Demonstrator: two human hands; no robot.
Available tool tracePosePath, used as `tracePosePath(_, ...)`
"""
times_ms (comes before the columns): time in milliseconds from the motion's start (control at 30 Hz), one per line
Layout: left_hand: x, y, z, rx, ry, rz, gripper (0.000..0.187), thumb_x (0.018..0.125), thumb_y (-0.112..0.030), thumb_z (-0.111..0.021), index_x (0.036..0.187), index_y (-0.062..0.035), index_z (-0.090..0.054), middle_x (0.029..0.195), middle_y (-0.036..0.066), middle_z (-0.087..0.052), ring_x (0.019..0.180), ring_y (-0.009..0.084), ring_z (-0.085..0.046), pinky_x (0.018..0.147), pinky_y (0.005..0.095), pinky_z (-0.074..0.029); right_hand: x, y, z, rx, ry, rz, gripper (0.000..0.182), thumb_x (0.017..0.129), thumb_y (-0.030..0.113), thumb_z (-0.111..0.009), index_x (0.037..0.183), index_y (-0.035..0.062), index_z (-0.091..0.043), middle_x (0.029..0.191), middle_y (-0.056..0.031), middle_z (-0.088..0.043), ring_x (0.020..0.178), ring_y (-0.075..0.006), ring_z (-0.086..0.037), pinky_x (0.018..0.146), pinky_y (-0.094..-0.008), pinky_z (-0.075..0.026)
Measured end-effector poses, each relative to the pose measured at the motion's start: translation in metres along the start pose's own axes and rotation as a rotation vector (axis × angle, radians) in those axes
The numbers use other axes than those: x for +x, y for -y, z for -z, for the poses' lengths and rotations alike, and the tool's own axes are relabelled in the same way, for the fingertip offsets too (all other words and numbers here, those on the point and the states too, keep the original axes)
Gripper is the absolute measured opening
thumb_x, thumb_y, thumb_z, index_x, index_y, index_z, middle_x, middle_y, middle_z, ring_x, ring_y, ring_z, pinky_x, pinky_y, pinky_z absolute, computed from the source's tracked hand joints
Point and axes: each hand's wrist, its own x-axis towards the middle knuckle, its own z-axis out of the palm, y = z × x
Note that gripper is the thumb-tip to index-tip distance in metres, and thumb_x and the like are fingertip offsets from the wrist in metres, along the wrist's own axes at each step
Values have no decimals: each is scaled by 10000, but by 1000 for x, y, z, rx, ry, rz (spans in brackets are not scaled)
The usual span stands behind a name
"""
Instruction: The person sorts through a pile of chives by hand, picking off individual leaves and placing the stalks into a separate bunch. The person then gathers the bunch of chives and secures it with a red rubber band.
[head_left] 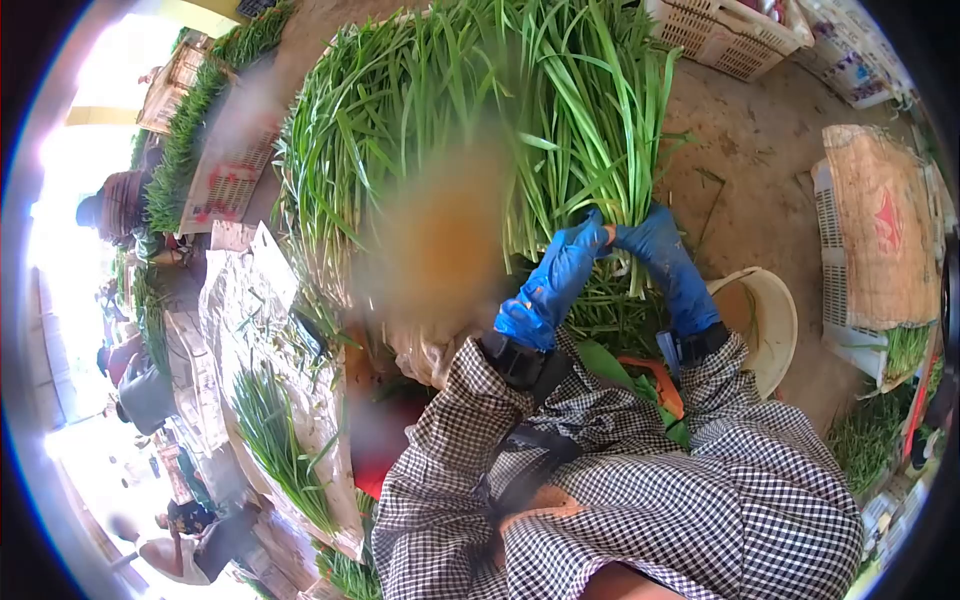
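My left hand [562, 265] and my right hand [650, 245], both in blue gloves, meet at the lower stems of a bunch of long green leafy stalks [610, 130]. The fingers of both are closed round the stems, and an orange-brown band or bare patch shows between them. The stalk ends stick out below my right hand. A wide pile of the same stalks [400, 110] lies to the left and beyond. Loose leaves [610, 310] are under my hands. Part of the pile is hidden by a blurred brown smudge.
A white bucket [780, 330] stands right of my right arm. Crates [725, 40] are at the top right, and a sack [880, 225] covers another crate at the right. A sheet [225, 310] with a green bunch [285, 440] lies left. Other people [180, 555] are at the far left.
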Motion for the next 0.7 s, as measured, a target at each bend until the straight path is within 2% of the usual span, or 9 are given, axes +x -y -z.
tracePosePath(100,-6,9,-7,-17,-4,-63,480,894,-334,-516,1270,-38,-487,1015,28,-564,925,130,-493,841,308,-404,-2,10,0,36,-37,71,455,658,259,-814,964,-23,-629,794,-86,-660,658,-129,-593,575,-279,-478)
tracePosePath(233,-26,-8,-14,540,25,-237,445,831,-131,-591,1251,-22,-490,861,31,-613,688,172,-564,667,298,-475,6,3,10,-258,-2,-31,405,682,183,-781,979,-37,-616,820,-102,-659,673,-144,-610,585,-275,-487)
tracePosePath(300,-33,-18,-13,1058,-145,-699,385,782,-91,-591,1162,-46,-545,806,81,-624,622,248,-589,612,339,-492,4,7,16,-168,37,-37,403,684,172,-772,981,-48,-612,816,-108,-659,672,-145,-609,593,-278,-488)
tracePosePath(333,-33,-30,-13,1258,-138,-520,354,739,-127,-609,1087,-75,-575,882,111,-622,811,302,-596,760,414,-487,4,10,15,-84,78,-37,401,686,161,-762,984,-58,-608,812,-114,-660,670,-146,-608,601,-280,-489)
tracePosePath(367,-27,-27,-7,1260,-147,-518,354,739,-127,-609,1087,-75,-575,882,111,-622,811,302,-596,760,414,-487,5,11,13,-84,86,-32,401,686,161,-762,984,-58,-608,812,-114,-660,670,-146,-608,601,-280,-489)
tracePosePath(433,-11,-12,7,1506,-160,-759,358,741,-201,-619,1086,-111,-587,1020,68,-604,1029,293,-518,955,511,-366,5,18,9,-204,-9,7,330,682,118,-720,944,-53,-612,780,-86,-649,662,-141,-599,590,-286,-500)
tracePosePath(467,0,-7,12,1604,-129,-580,417,739,-240,-618,1144,-150,-573,1176,37,-553,1179,300,-401,1052,580,-190,-1,26,13,-179,37,-47,306,690,100,-705,935,-57,-609,757,-102,-649,637,-142,-604,567,-290,-497)
tracePosePath(633,14,8,37,1531,-202,-515,569,727,-239,-634,1275,-179,-493,1265,36,-519,1195,316,-402,1066,573,-180,-19,49,49,-229,32,1,263,700,96,-687,912,-39,-609,723,-115,-650,563,-145,-588,498,-274,-473)
tracePosePath(700,14,11,42,1481,-229,-583,565,730,-222,-637,1273,-169,-491,1243,44,-534,1192,322,-402,1067,566,-186,-26,61,72,-280,-113,-32,231,702,138,-692,833,-47,-643,632,-75,-627,523,-107,-565,502,-249,-462)
